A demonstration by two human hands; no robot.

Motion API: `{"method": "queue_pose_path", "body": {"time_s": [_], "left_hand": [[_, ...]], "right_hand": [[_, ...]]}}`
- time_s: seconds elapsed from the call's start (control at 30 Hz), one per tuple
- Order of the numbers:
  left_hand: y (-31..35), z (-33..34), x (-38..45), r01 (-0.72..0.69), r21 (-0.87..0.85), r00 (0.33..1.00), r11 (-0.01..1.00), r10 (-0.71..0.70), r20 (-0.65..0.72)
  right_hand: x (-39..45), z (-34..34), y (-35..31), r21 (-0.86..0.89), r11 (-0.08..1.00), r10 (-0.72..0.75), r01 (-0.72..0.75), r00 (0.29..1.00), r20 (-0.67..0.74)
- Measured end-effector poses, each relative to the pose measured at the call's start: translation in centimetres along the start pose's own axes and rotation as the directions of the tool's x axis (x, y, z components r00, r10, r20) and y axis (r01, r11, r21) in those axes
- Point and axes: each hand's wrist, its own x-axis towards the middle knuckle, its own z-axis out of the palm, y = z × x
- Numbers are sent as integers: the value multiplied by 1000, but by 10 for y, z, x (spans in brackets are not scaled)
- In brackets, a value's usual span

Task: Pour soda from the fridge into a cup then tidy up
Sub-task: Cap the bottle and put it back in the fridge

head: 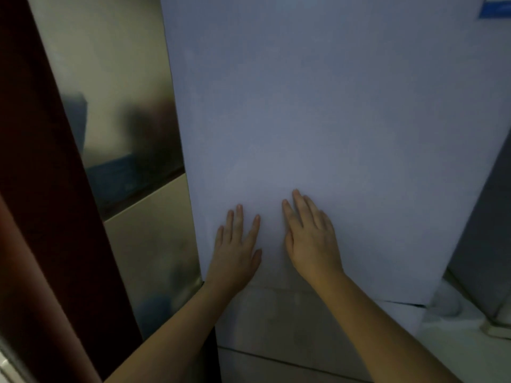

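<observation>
A tall white fridge door point(331, 106) fills most of the view. My left hand point(237, 250) lies flat against its lower part with straight fingers. Beside it, my right hand point(312, 239) also rests flat on the door, fingers pointing up. Neither hand holds anything. A seam below my wrists marks a lower fridge door point(290, 322). No soda or cup is in view.
A shiny metallic side panel point(124, 134) stands left of the fridge, next to a dark red door frame point(41, 189). A grey surface point(486, 230) and a white ledge point(456, 341) lie at the right. A blue sticker point(495, 6) sits at the top right.
</observation>
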Motion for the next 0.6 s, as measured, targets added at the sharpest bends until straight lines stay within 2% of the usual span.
{"method": "queue_pose_path", "body": {"time_s": [0.17, 0.4, 0.6], "left_hand": [[8, 3, 18, 44, -134, 992, 990, -28, 121], [14, 1, 19, 81, -98, 987, 992, -67, 145], [8, -25, 26, 95, -119, 979, 988, -72, 188]], "right_hand": [[12, 6, 7, 4, 1000, 5, -5, 991, 131], [12, 2, 8, -6, 1000, -1, 2, 987, 160], [7, -17, 8, 162, 986, 10, -34, 989, 147]]}}
